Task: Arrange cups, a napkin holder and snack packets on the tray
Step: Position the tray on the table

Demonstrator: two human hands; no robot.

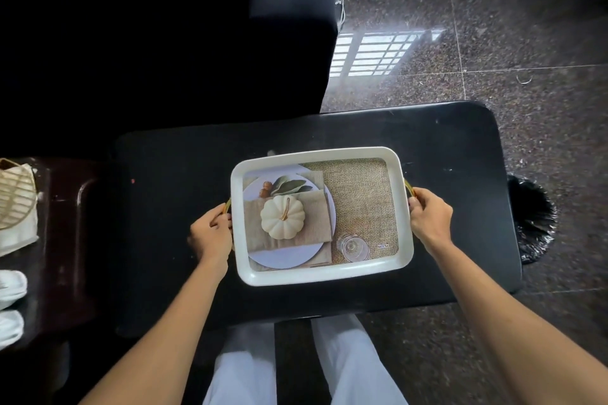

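Your left hand (212, 233) curled round the gold handle (227, 206) at the left end of the white rectangular tray with a printed pumpkin picture (320, 277). Your right hand (427, 219) gripped the matching handle (409, 188) at the right end. Your fingers hid most of both handles. The tray sat level over the middle of the glossy black counter (171, 174); you could not tell whether it rested there or was slightly lifted. At the left edge, a gold wire napkin holder with white napkins (14, 197) was cut off by the frame, on a dark brown side table (65, 240). Below it, two white rounded things (11, 284) were cropped too far to identify. A black bin bag (533, 217) showed partly behind the counter's right end.
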